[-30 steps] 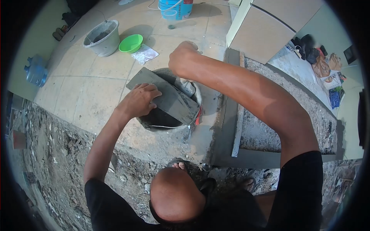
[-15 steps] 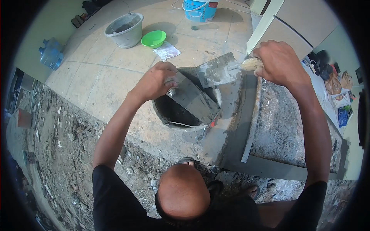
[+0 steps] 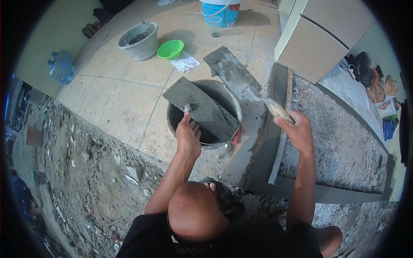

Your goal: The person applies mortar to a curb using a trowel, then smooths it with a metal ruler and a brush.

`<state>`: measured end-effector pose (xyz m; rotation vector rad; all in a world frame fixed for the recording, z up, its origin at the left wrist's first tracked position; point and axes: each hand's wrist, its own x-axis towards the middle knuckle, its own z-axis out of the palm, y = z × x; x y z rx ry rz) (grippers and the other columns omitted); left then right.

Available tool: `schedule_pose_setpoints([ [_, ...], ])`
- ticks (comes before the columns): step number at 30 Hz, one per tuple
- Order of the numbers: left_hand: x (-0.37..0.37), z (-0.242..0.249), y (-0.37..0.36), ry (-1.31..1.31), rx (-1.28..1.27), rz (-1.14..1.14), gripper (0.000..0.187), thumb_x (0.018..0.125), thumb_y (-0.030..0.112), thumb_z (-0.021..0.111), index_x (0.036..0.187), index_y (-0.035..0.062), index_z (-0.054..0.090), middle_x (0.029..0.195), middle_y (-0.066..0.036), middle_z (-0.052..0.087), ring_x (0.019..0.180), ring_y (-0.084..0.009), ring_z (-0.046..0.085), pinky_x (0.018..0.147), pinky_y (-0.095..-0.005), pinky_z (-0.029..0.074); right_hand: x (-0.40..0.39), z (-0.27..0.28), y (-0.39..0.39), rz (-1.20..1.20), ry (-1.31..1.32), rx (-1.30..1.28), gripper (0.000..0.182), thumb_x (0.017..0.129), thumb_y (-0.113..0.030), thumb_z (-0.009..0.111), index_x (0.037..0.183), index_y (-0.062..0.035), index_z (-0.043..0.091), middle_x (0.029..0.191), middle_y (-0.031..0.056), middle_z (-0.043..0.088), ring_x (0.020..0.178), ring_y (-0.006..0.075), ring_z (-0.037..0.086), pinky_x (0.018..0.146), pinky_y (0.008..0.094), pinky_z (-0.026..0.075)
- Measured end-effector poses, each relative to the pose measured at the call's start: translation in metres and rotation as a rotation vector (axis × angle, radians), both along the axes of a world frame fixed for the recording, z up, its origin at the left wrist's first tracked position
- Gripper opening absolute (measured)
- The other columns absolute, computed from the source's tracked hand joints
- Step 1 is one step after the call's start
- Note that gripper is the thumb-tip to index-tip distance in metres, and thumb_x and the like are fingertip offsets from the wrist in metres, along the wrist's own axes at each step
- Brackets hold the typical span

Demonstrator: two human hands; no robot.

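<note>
My left hand (image 3: pixel 188 136) is closed at the metal handle mount of a rectangular plastering trowel (image 3: pixel 208 109), thumb against the mount; its handle is mostly hidden. The trowel's grey, mortar-smeared blade lies tilted across the mouth of a dark bucket (image 3: pixel 235 99). My right hand (image 3: pixel 297 131) is wrapped round the wooden handle of a square-bladed masonry trowel (image 3: pixel 230 69). Wet mortar coats that blade, which is held above the bucket's far right rim. Much of the bucket's inside is hidden by the plastering trowel.
Beyond the bucket, a grey pail (image 3: pixel 144 47), a green bowl (image 3: pixel 171 50) and a blue bucket (image 3: pixel 220 15) stand on the tiled floor (image 3: pixel 103 92). Rubble (image 3: pixel 94 159) borders the tiles at left and front. A raised strip edge (image 3: pixel 282 137) runs along the right.
My left hand has moved down toward me, and the plastering trowel has turned. My right hand has dropped lower, swinging the masonry trowel's blade up and away; its face now shows thick mortar.
</note>
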<state>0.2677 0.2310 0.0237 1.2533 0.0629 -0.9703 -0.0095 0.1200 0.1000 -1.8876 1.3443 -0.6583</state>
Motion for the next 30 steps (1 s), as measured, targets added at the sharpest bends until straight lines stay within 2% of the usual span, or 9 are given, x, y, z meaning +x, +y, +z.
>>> schedule_pose_setpoints([
  [2, 0.003, 0.001, -0.009, 0.312, 0.068, -0.087, 0.075, 0.102, 0.044, 0.039, 0.150, -0.0081, 0.017, 0.153, -0.024, 0.031, 0.144, -0.0366, 0.025, 0.120, -0.0478, 0.016, -0.002, -0.012, 0.004, 0.014, -0.089, -0.033, 0.039, 0.080, -0.035, 0.078, 0.093, 0.0018, 0.071, 0.065, 0.0060, 0.059, 0.062, 0.0113, 0.052, 0.060, 0.0319, 0.044],
  [6, 0.006, -0.009, -0.013, 0.292, 0.014, -0.048, 0.076, 0.103, 0.044, 0.031, 0.154, -0.0058, 0.003, 0.157, -0.024, 0.024, 0.143, -0.0387, 0.028, 0.120, -0.0484, 0.016, -0.008, -0.015, 0.011, 0.024, -0.140, 0.026, 0.038, 0.081, -0.033, 0.078, 0.092, 0.0024, 0.071, 0.065, 0.0028, 0.058, 0.062, 0.0094, 0.049, 0.058, 0.0306, 0.042],
  [9, 0.006, -0.018, -0.028, 0.419, -0.044, 0.067, 0.057, 0.105, 0.035, 0.029, 0.146, -0.0041, 0.025, 0.146, -0.019, 0.042, 0.136, -0.0321, 0.040, 0.116, -0.0457, 0.025, -0.014, -0.009, 0.014, 0.031, -0.158, 0.058, 0.037, 0.082, -0.031, 0.078, 0.093, 0.0034, 0.070, 0.069, 0.0005, 0.057, 0.066, 0.0081, 0.048, 0.060, 0.0281, 0.041],
  [11, 0.006, -0.028, -0.039, 0.443, 0.052, 0.108, 0.034, 0.106, 0.026, 0.028, 0.126, 0.0053, 0.046, 0.114, -0.008, 0.059, 0.110, -0.0222, 0.055, 0.106, -0.0421, 0.035, -0.019, -0.006, 0.017, 0.032, -0.157, 0.081, 0.037, 0.083, -0.030, 0.077, 0.095, 0.0043, 0.070, 0.073, -0.0007, 0.058, 0.068, 0.0075, 0.048, 0.061, 0.0263, 0.040],
  [15, 0.008, -0.053, -0.052, 0.483, -0.057, 0.071, 0.031, 0.106, 0.021, 0.028, 0.121, 0.0091, 0.052, 0.101, -0.005, 0.060, 0.101, -0.0184, 0.058, 0.098, -0.0418, 0.042, -0.028, -0.006, 0.017, 0.024, -0.195, 0.042, 0.035, 0.083, -0.030, 0.078, 0.091, 0.0032, 0.069, 0.069, -0.0012, 0.055, 0.065, 0.0073, 0.046, 0.059, 0.0268, 0.039],
  [17, 0.003, -0.056, -0.056, 0.597, -0.072, 0.064, 0.026, 0.104, 0.018, 0.031, 0.093, 0.0119, 0.054, 0.076, 0.001, 0.055, 0.076, -0.0149, 0.055, 0.087, -0.0385, 0.046, -0.033, -0.010, 0.017, 0.024, -0.219, 0.027, 0.035, 0.082, -0.031, 0.078, 0.088, 0.0023, 0.069, 0.065, -0.0015, 0.052, 0.063, 0.0070, 0.044, 0.057, 0.0274, 0.038],
  [26, 0.010, -0.062, -0.064, 0.653, -0.262, -0.132, 0.026, 0.102, 0.019, 0.036, 0.091, 0.0105, 0.059, 0.065, 0.007, 0.053, 0.054, -0.0059, 0.048, 0.063, -0.0279, 0.048, -0.040, -0.008, 0.018, 0.021, -0.278, 0.072, 0.038, 0.083, -0.032, 0.078, 0.086, 0.0037, 0.068, 0.065, -0.0024, 0.051, 0.064, 0.0064, 0.043, 0.057, 0.0266, 0.037],
  [28, 0.010, -0.062, -0.062, 0.629, -0.346, -0.182, 0.021, 0.100, 0.017, 0.042, 0.093, 0.0074, 0.059, 0.075, 0.001, 0.059, 0.062, -0.0084, 0.054, 0.068, -0.0299, 0.052, -0.040, -0.006, 0.019, 0.020, -0.283, 0.060, 0.038, 0.083, -0.033, 0.078, 0.088, 0.0037, 0.068, 0.066, -0.0025, 0.051, 0.064, 0.0063, 0.043, 0.057, 0.0263, 0.037],
  [30, 0.008, -0.056, -0.068, 0.617, -0.135, 0.042, 0.016, 0.098, 0.013, 0.046, 0.099, 0.0026, 0.059, 0.091, -0.009, 0.061, 0.077, -0.0153, 0.060, 0.077, -0.0349, 0.057, -0.040, -0.008, 0.018, 0.019, -0.295, 0.067, 0.039, 0.083, -0.033, 0.078, 0.088, 0.0038, 0.068, 0.066, -0.0025, 0.051, 0.065, 0.0063, 0.043, 0.057, 0.0263, 0.037],
])
